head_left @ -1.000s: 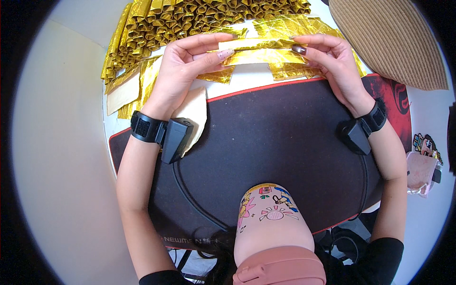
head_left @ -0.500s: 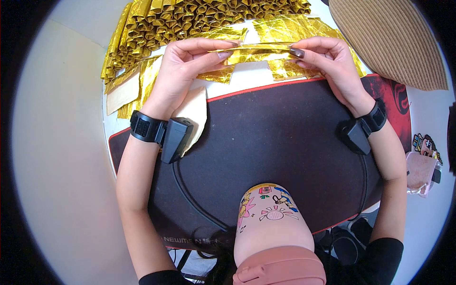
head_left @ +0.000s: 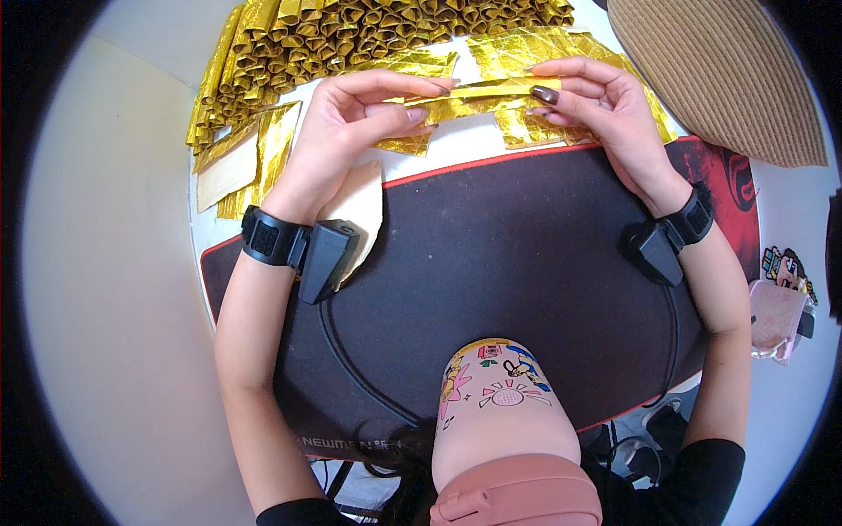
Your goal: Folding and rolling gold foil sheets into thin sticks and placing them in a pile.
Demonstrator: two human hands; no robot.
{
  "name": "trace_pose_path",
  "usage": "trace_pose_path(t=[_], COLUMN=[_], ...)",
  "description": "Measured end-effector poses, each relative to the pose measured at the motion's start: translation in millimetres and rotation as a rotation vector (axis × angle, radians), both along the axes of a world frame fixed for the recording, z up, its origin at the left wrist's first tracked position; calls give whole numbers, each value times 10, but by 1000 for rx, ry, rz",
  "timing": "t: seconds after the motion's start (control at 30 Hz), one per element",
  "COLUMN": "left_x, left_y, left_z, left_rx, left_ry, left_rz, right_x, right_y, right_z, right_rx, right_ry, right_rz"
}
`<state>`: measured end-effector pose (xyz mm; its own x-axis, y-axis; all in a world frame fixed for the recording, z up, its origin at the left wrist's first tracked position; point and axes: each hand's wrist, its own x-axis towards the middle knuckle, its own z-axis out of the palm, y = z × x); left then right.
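Observation:
A narrow folded strip of gold foil paper (head_left: 495, 90) stretches between my two hands. My left hand (head_left: 351, 114) has its fingers at the left end, the thumb a little below the index finger. At the other end my right hand (head_left: 605, 101) pinches the strip between thumb and fingers. Flat gold foil sheets (head_left: 544, 54) lie on the white table under and behind the strip. Many rolled gold foil tubes (head_left: 342, 39) are stacked at the back left.
A dark desk mat (head_left: 491, 245) with a red edge covers the near table. A pink patterned bottle (head_left: 504, 430) stands at the front. Beige paper (head_left: 364, 210) lies by my left wrist. A ribbed brown object (head_left: 719, 70) is at far right, a pink case (head_left: 776, 320) below it.
My left thumb has dropped slightly away from the index finger, which has slid right along the strip. The strip looks narrower and flatter. My right fingers have spread a little.

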<state>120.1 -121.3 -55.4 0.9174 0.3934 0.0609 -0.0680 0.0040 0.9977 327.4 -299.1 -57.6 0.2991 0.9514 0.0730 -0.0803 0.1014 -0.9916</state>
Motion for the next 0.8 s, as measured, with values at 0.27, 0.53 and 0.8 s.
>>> trace_pose_path(t=[0.27, 0.53, 0.8], left_x=[70, 98, 104], left_y=[-235, -282, -300], left_z=[111, 45, 38], left_rx=[-40, -14, 22], left_ry=[98, 158, 159], left_rz=[-10, -44, -4], right_x=[-6, -60, -118], right_y=[-3, 7, -1], right_z=[-24, -45, -26], right_rx=[-37, -20, -90], right_ry=[-75, -210, -244], right_rz=[8, -10, 56])
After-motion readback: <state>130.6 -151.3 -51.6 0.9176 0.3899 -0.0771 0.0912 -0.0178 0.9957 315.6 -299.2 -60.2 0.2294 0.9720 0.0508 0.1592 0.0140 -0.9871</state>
